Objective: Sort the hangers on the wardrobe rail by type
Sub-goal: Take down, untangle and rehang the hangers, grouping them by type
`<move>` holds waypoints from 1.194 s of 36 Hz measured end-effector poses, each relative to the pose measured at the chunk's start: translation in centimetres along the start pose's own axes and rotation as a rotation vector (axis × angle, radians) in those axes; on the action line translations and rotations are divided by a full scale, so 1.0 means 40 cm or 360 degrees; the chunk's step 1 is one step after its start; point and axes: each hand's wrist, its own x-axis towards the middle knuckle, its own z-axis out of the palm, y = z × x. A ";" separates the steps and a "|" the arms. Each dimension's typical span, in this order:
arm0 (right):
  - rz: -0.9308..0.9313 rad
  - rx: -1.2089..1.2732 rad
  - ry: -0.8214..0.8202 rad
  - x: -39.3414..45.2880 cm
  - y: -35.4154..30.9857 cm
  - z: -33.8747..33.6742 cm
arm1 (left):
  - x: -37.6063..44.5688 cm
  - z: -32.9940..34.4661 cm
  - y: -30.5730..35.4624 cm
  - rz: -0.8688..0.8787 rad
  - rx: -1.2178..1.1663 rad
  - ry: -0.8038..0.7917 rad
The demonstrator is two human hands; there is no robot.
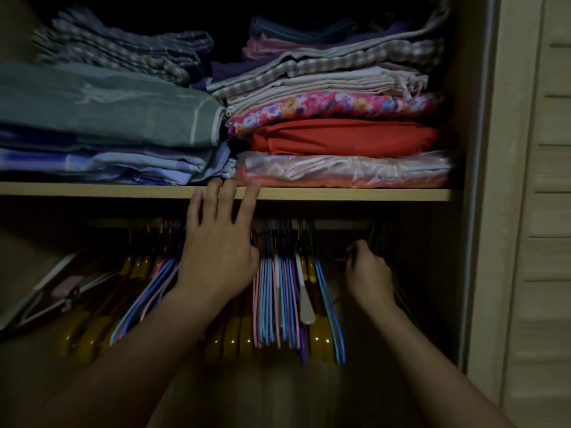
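Two hands at the rail (340, 224). Left hand (217, 245) flat, fingers spread, released, against the hangers (278, 291). Right hand (367, 273) curled; whether it grasps anything cannot be told.

Left hand (216, 245) spread flat; right hand (367, 273) curled tight.

No readable text, label or number anywhere.

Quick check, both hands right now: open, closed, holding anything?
Left hand: open, fingers spread in front of the hangers under the shelf.
Right hand: fingers curled; too dark to tell whether it holds anything.
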 end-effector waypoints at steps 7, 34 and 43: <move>0.0385 0.0439 -0.0165 -0.219 0.088 -0.011 | 0.002 0.001 0.000 0.0012 -0.0003 0.0005; 0.0648 0.1725 -0.1607 -0.584 0.196 -0.177 | -1.115 0.076 0.170 -0.1950 -0.1715 -0.1665; 0.0977 0.1637 -0.1334 -0.555 0.264 -0.068 | -1.041 -0.067 0.070 -0.2394 -0.2568 -0.1487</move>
